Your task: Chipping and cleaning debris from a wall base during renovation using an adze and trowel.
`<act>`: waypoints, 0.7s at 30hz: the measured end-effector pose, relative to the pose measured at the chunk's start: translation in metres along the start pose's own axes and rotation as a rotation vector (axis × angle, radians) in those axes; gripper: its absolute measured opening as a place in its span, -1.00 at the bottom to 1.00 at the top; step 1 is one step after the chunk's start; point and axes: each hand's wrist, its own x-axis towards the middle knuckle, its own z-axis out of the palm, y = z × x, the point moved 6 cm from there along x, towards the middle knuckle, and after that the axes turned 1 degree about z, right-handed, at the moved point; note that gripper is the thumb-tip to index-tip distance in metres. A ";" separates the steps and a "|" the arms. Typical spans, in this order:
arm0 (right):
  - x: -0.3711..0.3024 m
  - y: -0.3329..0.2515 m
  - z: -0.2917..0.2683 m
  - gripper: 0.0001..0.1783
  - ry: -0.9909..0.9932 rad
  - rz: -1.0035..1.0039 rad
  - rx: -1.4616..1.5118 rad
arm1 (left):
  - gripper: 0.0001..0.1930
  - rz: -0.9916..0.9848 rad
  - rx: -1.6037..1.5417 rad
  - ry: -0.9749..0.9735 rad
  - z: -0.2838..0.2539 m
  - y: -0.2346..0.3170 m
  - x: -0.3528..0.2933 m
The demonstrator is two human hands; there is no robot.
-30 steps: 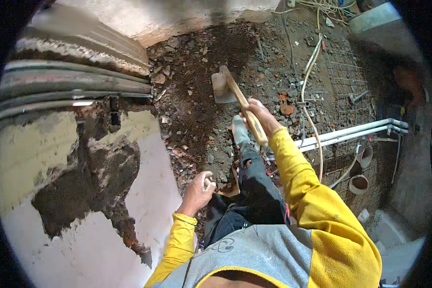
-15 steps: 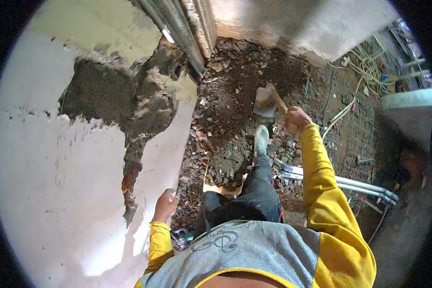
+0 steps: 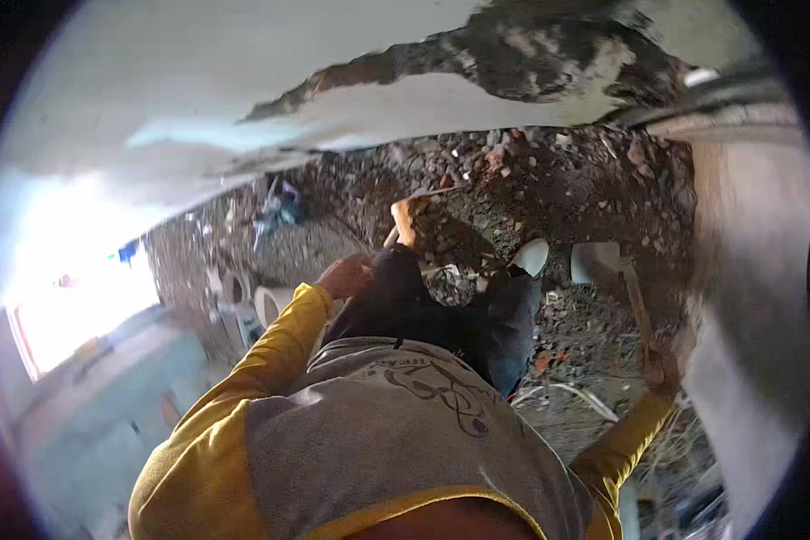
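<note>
My right hand (image 3: 661,372), out at the right, is closed round the wooden handle of a hoe (image 3: 637,306). The hoe's flat, pale metal blade (image 3: 596,263) lies against the dark rubble just beyond my white boot (image 3: 531,257). My left hand (image 3: 346,276) is beside my left knee with its fingers curled, somewhat blurred; nothing shows in it. Just ahead of that knee stands a pale, orange-lit edge (image 3: 405,223) of something that has rubble against it; its full shape is hidden.
A wall (image 3: 423,103) with broken plaster runs along the far side, and another wall (image 3: 756,360) rises at the right. Pale pipes (image 3: 265,304) lie at the left near a bright opening (image 3: 81,315). Loose stones cover the ground; cables (image 3: 684,441) lie at lower right.
My view has swung round to the left, so the broken wall now lies ahead. The hoe stays in my right hand; my left hand has come from beside the wall to my knee.
</note>
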 end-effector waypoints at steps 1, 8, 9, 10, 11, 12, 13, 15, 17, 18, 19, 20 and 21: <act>-0.002 -0.017 0.011 -0.74 -0.018 0.025 -0.053 | -0.65 -0.034 0.092 -0.007 0.017 -0.002 -0.009; -0.055 -0.045 0.065 -0.62 0.019 -0.067 -0.459 | -0.66 0.004 -0.307 -0.105 0.094 0.014 -0.049; -0.060 -0.046 0.076 -0.60 0.070 -0.069 -0.447 | -0.67 0.005 -0.355 -0.090 0.098 0.005 -0.047; -0.062 -0.047 0.083 -0.58 0.121 -0.072 -0.435 | -0.68 0.007 -0.403 -0.075 0.101 -0.005 -0.044; -0.062 -0.047 0.077 -0.58 0.138 -0.073 -0.448 | -0.68 0.015 -0.422 -0.082 0.100 -0.010 -0.039; -0.060 -0.045 0.069 -0.58 0.161 -0.055 -0.512 | -0.70 -0.009 -0.404 -0.063 0.091 -0.017 -0.030; -0.060 -0.044 0.061 -0.58 0.185 -0.037 -0.576 | -0.71 -0.034 -0.387 -0.045 0.084 -0.026 -0.020; -0.071 -0.052 0.087 -0.56 0.386 0.061 -0.656 | -0.71 0.056 -0.267 0.048 0.069 -0.060 -0.013; -0.079 -0.057 0.087 -0.54 0.604 0.147 -0.721 | -0.72 0.159 -0.143 0.138 0.060 -0.093 -0.011; -0.077 -0.063 0.062 -0.49 0.626 0.118 -0.795 | -0.74 0.007 -0.400 0.119 0.059 -0.118 -0.005; -0.073 -0.069 0.027 -0.44 0.645 0.089 -0.870 | -0.76 -0.152 -0.654 0.093 0.064 -0.143 0.000; -0.070 -0.079 -0.015 -0.42 0.733 -0.026 -1.194 | -0.76 -0.133 -0.667 0.076 0.069 -0.160 0.014; -0.078 -0.089 -0.052 -0.40 0.906 -0.101 -1.585 | -0.78 -0.150 -0.843 0.058 0.080 -0.180 0.031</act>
